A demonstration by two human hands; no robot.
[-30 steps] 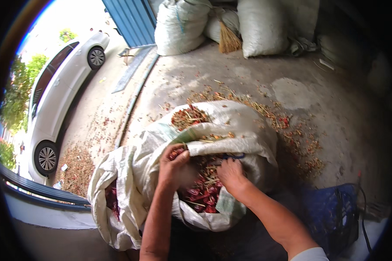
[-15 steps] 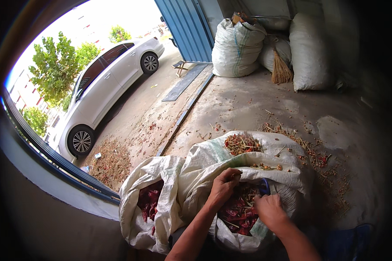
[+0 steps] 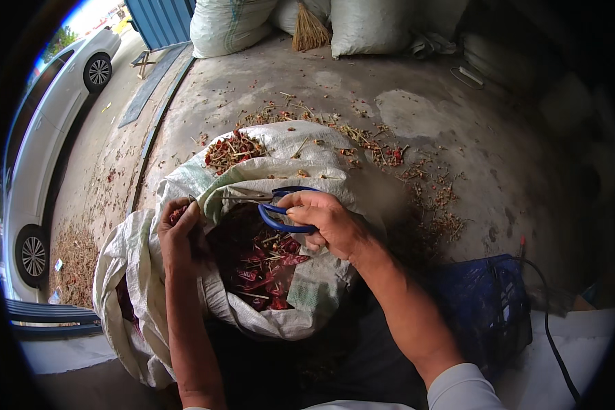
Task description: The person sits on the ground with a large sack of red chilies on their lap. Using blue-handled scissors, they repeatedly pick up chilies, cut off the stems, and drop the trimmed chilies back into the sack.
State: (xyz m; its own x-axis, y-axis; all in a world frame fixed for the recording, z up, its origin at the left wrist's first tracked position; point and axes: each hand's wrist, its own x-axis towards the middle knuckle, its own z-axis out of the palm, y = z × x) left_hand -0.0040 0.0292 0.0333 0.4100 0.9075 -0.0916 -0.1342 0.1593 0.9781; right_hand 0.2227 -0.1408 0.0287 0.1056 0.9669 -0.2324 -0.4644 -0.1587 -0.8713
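A white woven sack [image 3: 253, 179] stands open in front of me, full of dried red chillies [image 3: 261, 263]. My right hand [image 3: 328, 222] grips blue-handled scissors [image 3: 280, 205] above the sack's mouth, the blades pointing left. My left hand [image 3: 179, 229] pinches a red chilli [image 3: 178, 214] at the sack's left rim, right by the scissor tips. A heap of cut stems and chilli bits [image 3: 231, 150] lies on the folded top of the sack behind.
A second white sack [image 3: 119, 287] sits at the left. Stems and chilli scraps litter the concrete floor [image 3: 417, 116]. Full sacks [image 3: 229, 27] and a broom [image 3: 309, 31] stand at the back. A white car [image 3: 48, 123] is parked at left, a blue bag [image 3: 485, 307] at my right.
My right hand has come up out of the chillies holding the scissors. My left hand has moved to the sack's left rim with a chilli. My view has swung and tilted down.
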